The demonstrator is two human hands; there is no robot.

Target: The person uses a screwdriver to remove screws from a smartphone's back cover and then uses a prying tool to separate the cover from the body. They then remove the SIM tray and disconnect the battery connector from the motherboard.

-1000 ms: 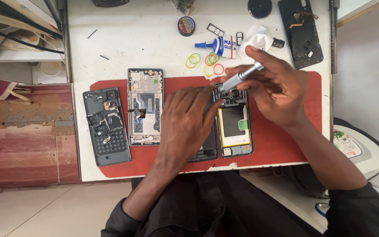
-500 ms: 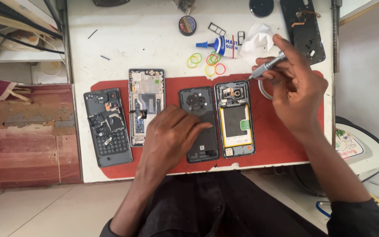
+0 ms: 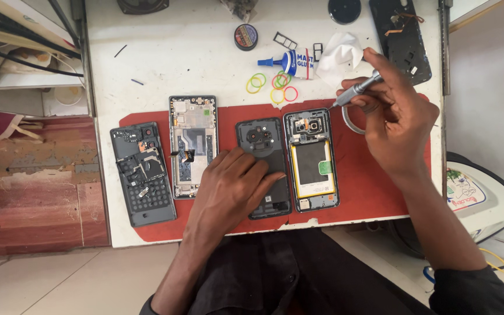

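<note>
My left hand (image 3: 231, 189) lies flat on the red mat (image 3: 363, 186), its fingers over the lower part of a dark phone back cover (image 3: 262, 143). My right hand (image 3: 395, 119) grips a small silver screwdriver (image 3: 357, 89), tip pointing left, above the mat's upper right. Between the hands lies an opened phone (image 3: 311, 160) showing its battery and camera parts. Further left are a phone frame with exposed board (image 3: 192, 146) and a dark inner plate (image 3: 142, 174).
On the white table (image 3: 176, 52) behind the mat: coloured rubber bands (image 3: 272, 86), a glue tube (image 3: 290, 61), a crumpled white tissue (image 3: 338, 52), a small round tin (image 3: 245, 36), SIM trays (image 3: 285, 40), another dark phone panel (image 3: 401, 35). A thin ring (image 3: 350, 122) lies on the mat.
My right hand lifted the screwdriver off the opened phone and moved up and right. My left hand slid back down and left, uncovering the dark back cover's top.
</note>
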